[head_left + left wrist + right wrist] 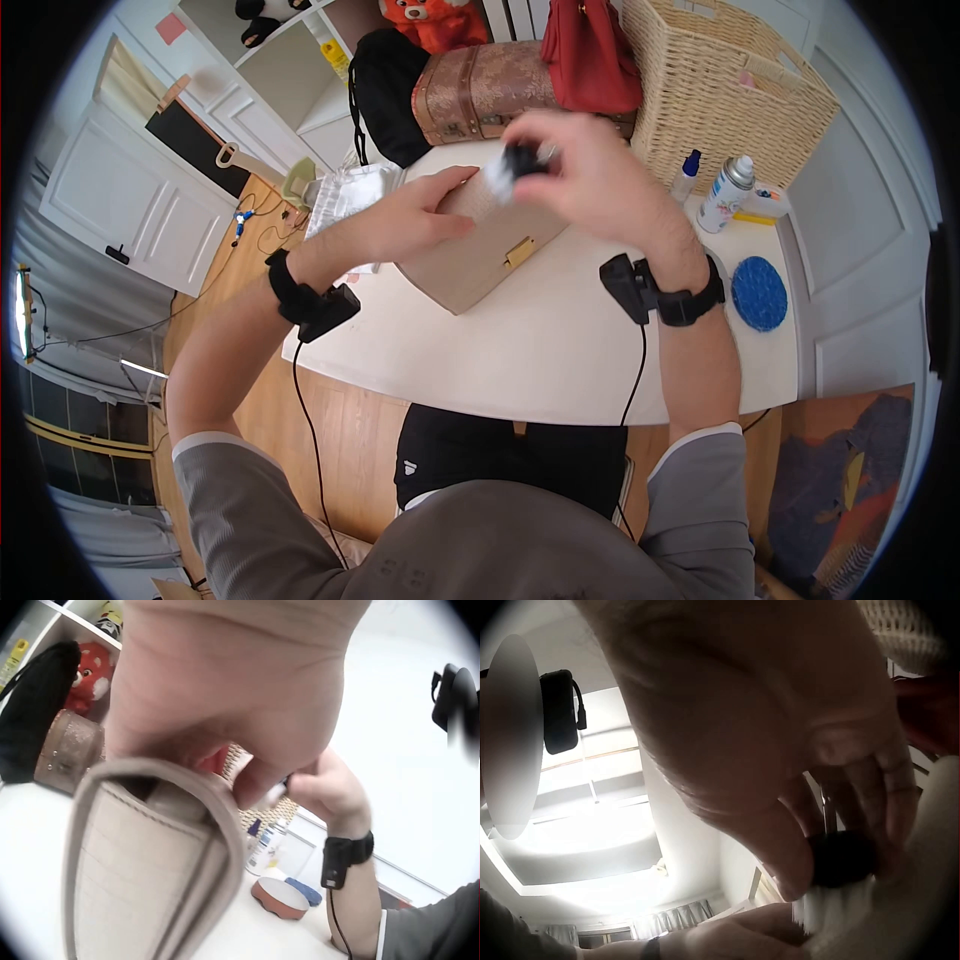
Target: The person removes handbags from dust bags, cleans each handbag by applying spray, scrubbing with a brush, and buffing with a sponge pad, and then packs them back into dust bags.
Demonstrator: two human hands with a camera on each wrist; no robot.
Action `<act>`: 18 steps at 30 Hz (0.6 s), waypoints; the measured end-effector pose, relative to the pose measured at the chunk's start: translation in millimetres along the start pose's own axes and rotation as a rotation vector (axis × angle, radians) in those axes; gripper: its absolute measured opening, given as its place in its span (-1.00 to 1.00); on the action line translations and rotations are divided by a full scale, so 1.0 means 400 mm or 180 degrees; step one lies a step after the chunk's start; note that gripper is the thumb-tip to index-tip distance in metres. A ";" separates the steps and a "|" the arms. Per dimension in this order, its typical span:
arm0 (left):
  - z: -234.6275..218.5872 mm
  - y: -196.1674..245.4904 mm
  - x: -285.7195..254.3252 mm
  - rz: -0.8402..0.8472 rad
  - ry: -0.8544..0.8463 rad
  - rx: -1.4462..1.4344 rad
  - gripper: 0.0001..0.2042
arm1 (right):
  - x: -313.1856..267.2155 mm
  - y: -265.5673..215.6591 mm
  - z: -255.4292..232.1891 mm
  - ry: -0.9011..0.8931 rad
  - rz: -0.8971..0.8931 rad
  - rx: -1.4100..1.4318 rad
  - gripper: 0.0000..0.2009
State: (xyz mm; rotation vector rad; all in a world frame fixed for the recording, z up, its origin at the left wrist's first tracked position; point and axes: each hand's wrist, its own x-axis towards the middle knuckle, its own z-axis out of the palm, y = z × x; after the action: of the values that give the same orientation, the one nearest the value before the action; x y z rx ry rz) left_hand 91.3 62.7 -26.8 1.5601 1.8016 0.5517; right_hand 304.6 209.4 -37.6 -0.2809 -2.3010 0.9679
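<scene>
The left hand (418, 215) grips the beige bag (460, 262) on the bench (560, 350); the right hand (585, 178) pinches a brush (517, 163) at it. Behind are a trunk (480, 85) and a basket (700, 110); a spray can (724, 196) stands rightward.

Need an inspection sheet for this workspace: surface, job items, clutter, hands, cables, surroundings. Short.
Surface: white table; damage, nothing seen.
Job's things: beige bag with gold clasp; black-backed brush, white bristles at or very near the bag, contact unclear.
Clutter: spray can, blue-capped bottle and blue disc on the right; trunk, red handbag and woven basket behind.
Hands: left hand grips the bag's edge; right hand grips the brush.
Cables: one hangs from each wrist camera; more on the floor, left side.
Surroundings: white door left, shelving behind.
</scene>
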 end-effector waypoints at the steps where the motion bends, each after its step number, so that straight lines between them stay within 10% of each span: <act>1: 0.020 -0.004 0.004 0.0182 0.0128 -0.0037 -0.29 | 0.007 0.016 -0.003 -0.0004 0.0012 -0.0006 -0.62; 3: 0.037 -0.003 0.002 0.0060 0.0290 0.0342 -0.27 | 0.018 0.054 0.005 0.1274 -0.0141 -0.1114 -0.62; 10: 0.056 0.014 0.009 0.0039 0.0707 0.1676 -0.21 | 0.029 0.078 0.047 0.1099 -0.0172 -0.1534 -0.66; 18: 0.022 0.014 0.007 -0.0196 0.0587 0.1140 -0.19 | 0.017 0.061 0.055 0.1014 0.0120 -0.1843 -0.69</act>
State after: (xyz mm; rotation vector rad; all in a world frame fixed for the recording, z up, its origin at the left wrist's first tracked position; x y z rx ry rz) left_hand 101.7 65.5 -29.5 1.7251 2.1743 0.3664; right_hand 284.6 217.1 -63.5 -0.6651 -2.2280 0.2236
